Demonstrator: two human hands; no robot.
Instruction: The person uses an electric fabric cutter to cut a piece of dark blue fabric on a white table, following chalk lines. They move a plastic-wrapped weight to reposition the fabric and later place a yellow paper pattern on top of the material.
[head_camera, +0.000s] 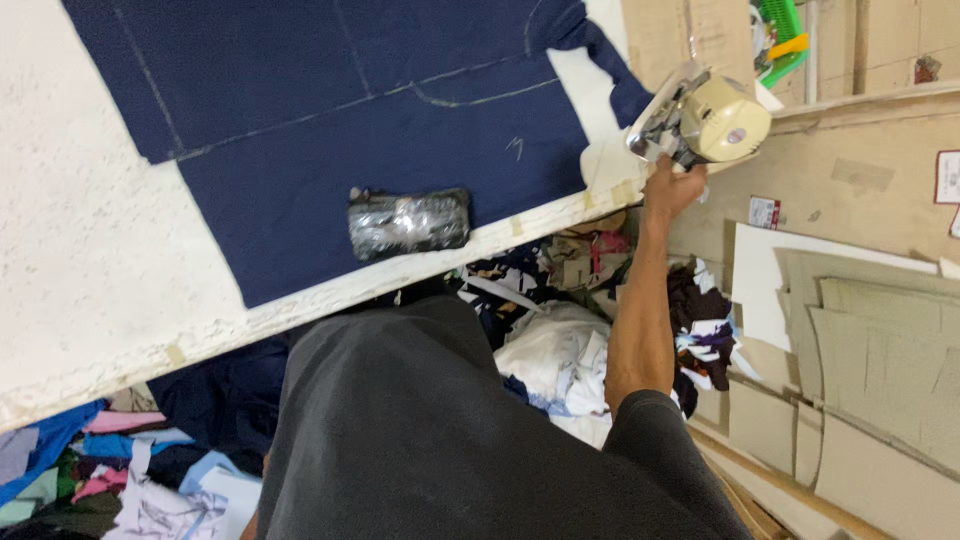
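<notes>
Right hand (672, 188) stretched out to electric fabric cutter (702, 122) at table (90, 270) edge, fingers wrapped on its handle, probably, grip partly hidden. Left hand out of view, state unknown. Navy fabric (330, 110) spread flat with chalk lines, wrapped weight (408, 222) on its near edge. Step: positioning cutter. Next calls for lining blade up with chalk line, cloth kept flat.

Your right hand (672, 187) grips a cutting machine (703, 122) with a smooth, glossy cream plastic housing and bright metal parts. Before you lies matt navy cloth (330, 90) on a rough, white-painted table (90, 260), under a weight wrapped in shiny, crinkled film (408, 222).
</notes>
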